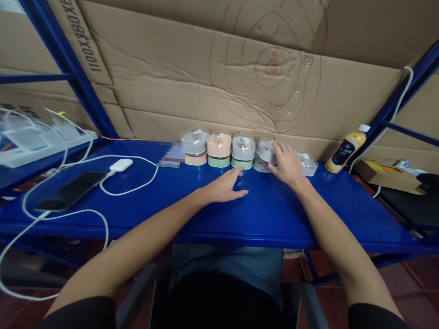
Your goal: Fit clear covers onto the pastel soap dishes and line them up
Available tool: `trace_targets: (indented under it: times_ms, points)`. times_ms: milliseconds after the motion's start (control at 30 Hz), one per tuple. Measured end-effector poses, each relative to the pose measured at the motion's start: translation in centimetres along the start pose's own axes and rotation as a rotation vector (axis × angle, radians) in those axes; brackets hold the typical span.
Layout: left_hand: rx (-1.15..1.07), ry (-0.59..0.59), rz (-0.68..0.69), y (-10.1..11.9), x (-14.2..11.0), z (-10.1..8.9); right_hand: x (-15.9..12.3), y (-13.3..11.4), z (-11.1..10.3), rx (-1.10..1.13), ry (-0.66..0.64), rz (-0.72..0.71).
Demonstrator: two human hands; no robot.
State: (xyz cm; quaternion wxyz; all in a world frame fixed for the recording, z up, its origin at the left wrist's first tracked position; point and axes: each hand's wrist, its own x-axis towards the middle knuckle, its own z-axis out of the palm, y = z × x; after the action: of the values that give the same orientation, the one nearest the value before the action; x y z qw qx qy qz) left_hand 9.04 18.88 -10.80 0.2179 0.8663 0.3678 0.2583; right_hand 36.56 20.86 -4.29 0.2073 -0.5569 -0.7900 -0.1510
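Note:
Small lidded plastic boxes stand in a row of two-high stacks along the back of the blue table. At the left is a grey box [194, 141] on a pink one, then a pink box [219, 143] on green, then a grey box [243, 146] on green. My right hand [287, 162] has its fingers and thumb around the right side of the upper grey box [266, 149] in the fourth stack. A single grey box [307, 164] lies behind my right wrist. My left hand [225, 185] is open and empty, fingers apart, just in front of the third stack.
A phone [71, 191], a white adapter [121, 165] and looping white cables lie at the left of the blue table [269, 215]. A drink bottle [347, 149] stands at the back right. Cardboard [166, 67] forms the back wall; blue frame posts rise at both sides.

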Motion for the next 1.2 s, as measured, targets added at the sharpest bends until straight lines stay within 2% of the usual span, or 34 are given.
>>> trace_targets:
  times_ms: [133, 200, 300, 400, 467, 600, 733, 833, 967, 1100, 1200]
  points:
    - [-0.139, 0.106, 0.009, -0.2, 0.4, -0.7, -1.2, 0.1, -3.2, 0.192, 0.142, 0.097]
    - [-0.282, 0.147, 0.002, -0.5, 0.7, -1.1, -1.7, 0.0, -4.2, 0.348, 0.149, 0.078]
    - [-0.453, 0.137, -0.059, -1.0, 1.0, -1.9, -2.5, -0.6, -4.1, 0.606, 0.013, -0.047]
    - [-0.479, 0.069, -0.111, -1.2, 0.9, -2.3, -3.0, -1.6, -3.0, 0.758, -0.138, -0.177]
    - [-0.478, 0.05, -0.117, -1.3, 0.8, -2.4, -3.1, -1.9, -2.2, 0.772, -0.194, -0.218]
    - [-0.489, 0.102, -0.127, -1.1, 0.7, -2.2, -3.1, -1.6, -1.1, 0.748, -0.272, -0.27]
    - [-0.243, 0.163, -0.055, -0.6, 0.5, -1.7, -3.1, -1.2, 0.1, 0.723, -0.39, -0.321]
    - [-0.111, 0.119, 0.032, 0.0, 0.2, -1.1, -3.2, -1.7, 1.0, 0.68, -0.335, -0.328]
    - [-0.088, 0.052, 0.126, 0.4, -0.2, -0.2, -3.3, -2.9, 1.1, 0.636, -0.248, -0.343]
    - [-0.113, 0.025, 0.133, 0.3, -0.2, -0.2, -3.3, -3.1, 0.2, 0.629, -0.269, -0.353]
    - [-0.109, 0.003, 0.137, 0.1, -0.2, -0.8, -3.1, -2.0, -1.0, 0.606, -0.283, -0.3]
